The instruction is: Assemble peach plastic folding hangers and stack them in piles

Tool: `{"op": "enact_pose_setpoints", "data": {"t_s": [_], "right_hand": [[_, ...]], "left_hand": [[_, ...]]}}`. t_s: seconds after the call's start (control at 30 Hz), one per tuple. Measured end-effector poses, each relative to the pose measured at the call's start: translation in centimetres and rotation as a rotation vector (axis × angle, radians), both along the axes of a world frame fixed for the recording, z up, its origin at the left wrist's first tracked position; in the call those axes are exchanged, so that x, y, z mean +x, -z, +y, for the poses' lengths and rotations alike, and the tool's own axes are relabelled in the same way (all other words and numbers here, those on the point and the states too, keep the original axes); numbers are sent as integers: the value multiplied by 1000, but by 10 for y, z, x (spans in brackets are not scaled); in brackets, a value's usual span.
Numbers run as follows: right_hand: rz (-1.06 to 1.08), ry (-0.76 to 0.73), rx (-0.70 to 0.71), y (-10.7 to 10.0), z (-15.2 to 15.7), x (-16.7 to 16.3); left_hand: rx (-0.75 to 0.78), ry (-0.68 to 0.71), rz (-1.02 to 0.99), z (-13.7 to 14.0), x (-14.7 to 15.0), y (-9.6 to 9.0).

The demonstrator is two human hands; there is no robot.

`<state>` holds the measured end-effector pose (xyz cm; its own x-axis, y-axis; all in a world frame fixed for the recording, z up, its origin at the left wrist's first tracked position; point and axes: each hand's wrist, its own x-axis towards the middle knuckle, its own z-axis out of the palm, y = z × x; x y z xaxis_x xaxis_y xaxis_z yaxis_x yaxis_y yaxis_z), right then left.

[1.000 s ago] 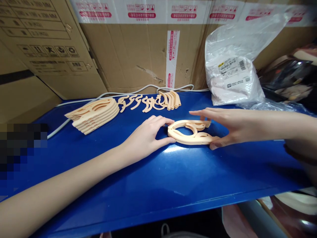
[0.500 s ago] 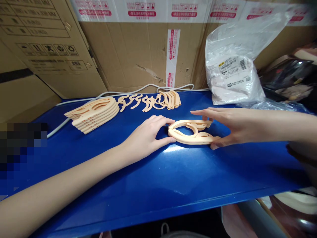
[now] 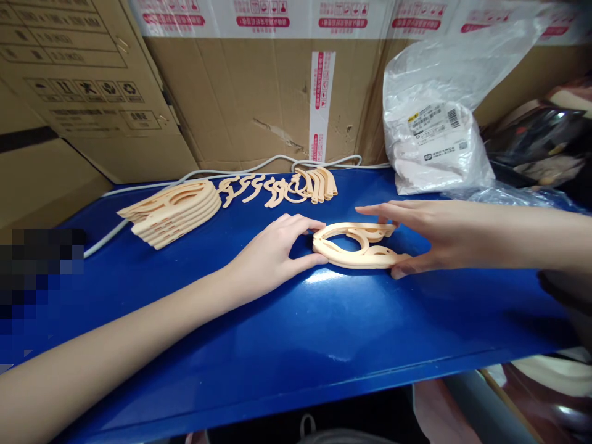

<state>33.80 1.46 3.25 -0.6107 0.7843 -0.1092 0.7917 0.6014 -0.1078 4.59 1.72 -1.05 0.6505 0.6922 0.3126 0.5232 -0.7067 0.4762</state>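
Cream plastic folding hangers (image 3: 358, 261) lie folded on the blue tabletop, apparently stacked, with an open loop in the middle. My left hand (image 3: 277, 250) grips their rounded left end between thumb and fingers. At the right end, my right hand (image 3: 419, 237) spans the two arm tips, thumb on the near one and fingers at the far one. Some of its fingers are hidden behind the hand. A neat stack of similar folded hangers (image 3: 178, 213) sits to the left, beyond my left forearm.
Loose cream hooks (image 3: 252, 187) and curved arm pieces (image 3: 321, 185) lie along the back of the blue table (image 3: 277, 370). Behind them run a white cable (image 3: 231, 171) and a large cardboard box (image 3: 240, 105). A clear plastic bag (image 3: 435, 135) with a label stands at back right.
My view has shifted very slightly. Both hands stay on the folding hangers, with no visible change in grip.
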Motion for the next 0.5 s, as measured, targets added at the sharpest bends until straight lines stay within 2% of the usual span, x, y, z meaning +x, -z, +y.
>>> {"op": "enact_pose_setpoints", "data": {"t_s": [0.5], "right_hand": [[13,8,52,0,-1,-1]], "left_hand": [[-15,-3,-20,1,2,0]]}}
